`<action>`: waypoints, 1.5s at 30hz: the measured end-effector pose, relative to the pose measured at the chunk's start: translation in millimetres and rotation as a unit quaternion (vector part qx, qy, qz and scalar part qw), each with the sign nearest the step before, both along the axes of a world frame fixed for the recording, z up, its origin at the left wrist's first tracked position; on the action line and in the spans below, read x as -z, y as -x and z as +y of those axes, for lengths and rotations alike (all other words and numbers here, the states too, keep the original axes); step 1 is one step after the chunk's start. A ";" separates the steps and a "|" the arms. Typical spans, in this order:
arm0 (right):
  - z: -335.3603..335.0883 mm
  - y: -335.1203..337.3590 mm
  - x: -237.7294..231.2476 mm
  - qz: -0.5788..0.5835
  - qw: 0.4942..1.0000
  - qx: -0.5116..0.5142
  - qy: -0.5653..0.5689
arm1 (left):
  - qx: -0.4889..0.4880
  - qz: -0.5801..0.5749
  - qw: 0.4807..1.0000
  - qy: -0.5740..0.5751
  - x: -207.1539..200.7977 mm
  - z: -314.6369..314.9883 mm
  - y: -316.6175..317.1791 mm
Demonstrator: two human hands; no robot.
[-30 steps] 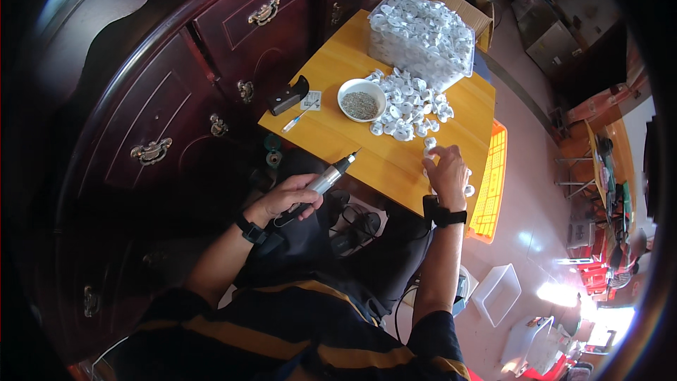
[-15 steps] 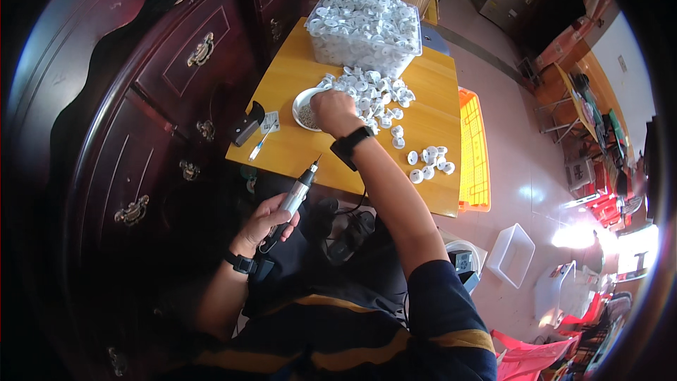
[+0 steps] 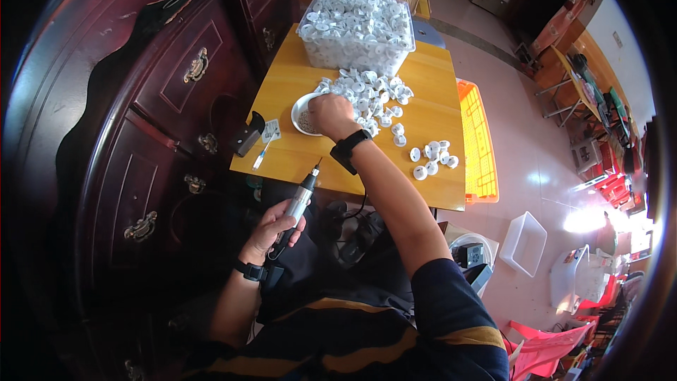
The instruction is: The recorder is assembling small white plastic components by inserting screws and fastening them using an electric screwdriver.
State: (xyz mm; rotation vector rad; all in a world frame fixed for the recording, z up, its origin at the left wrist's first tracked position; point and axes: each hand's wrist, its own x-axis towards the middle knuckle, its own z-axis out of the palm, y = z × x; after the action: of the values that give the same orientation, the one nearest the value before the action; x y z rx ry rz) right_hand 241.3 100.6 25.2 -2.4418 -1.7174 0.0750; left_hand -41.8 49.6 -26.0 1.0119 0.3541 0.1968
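Observation:
My left hand [image 3: 271, 231] is wrapped round a silver and black electric screwdriver [image 3: 300, 200], its thin bit pointing up toward the table's near edge. Over a white bowl [image 3: 297, 107] my right hand [image 3: 331, 114] reaches down with its fingers curled; the fingertips are hidden, so what they pinch does not show. Small greyish pieces [image 3: 305, 123], too tiny to name for sure, lie in the bowl. Right beside it spreads a pile of white round plastic parts [image 3: 368, 92]. A smaller group of these parts [image 3: 431, 159] sits at the table's right.
A clear plastic bin [image 3: 357, 56] heaped with white parts stands at the back of the yellow table [image 3: 282, 74]. Left of the bowl are a small screwdriver [image 3: 263, 153] and a black holder [image 3: 248, 135]. Dark drawers [image 3: 190, 77] flank the left; a yellow crate [image 3: 479, 144] is right.
The view has shifted slightly. My right hand stays at the bowl with its fingers down in it, and my left hand keeps its grip on the electric screwdriver.

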 end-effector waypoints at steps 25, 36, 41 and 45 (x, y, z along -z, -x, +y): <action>-105.5 8.5 41.2 0.630 0.719 0.075 -0.284 | -0.007 -0.008 1.000 -0.028 -0.3 -2.5 1.6; -115.9 39.6 55.5 0.748 0.615 0.069 -0.241 | 0.030 -0.013 0.998 -0.044 7.2 1.8 0.7; -111.3 38.1 61.0 0.776 0.583 0.077 -0.228 | 0.024 -0.011 0.999 -0.045 7.8 3.3 1.7; -110.2 36.5 59.6 0.772 0.585 0.093 -0.230 | 0.025 -0.010 0.999 -0.046 7.7 2.4 0.9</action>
State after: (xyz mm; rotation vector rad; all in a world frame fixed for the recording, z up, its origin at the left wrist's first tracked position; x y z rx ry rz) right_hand 204.8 -9.6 -34.3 -1.1093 -0.4619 1.1349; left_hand -42.7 52.0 -33.6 1.1069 0.3038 0.1792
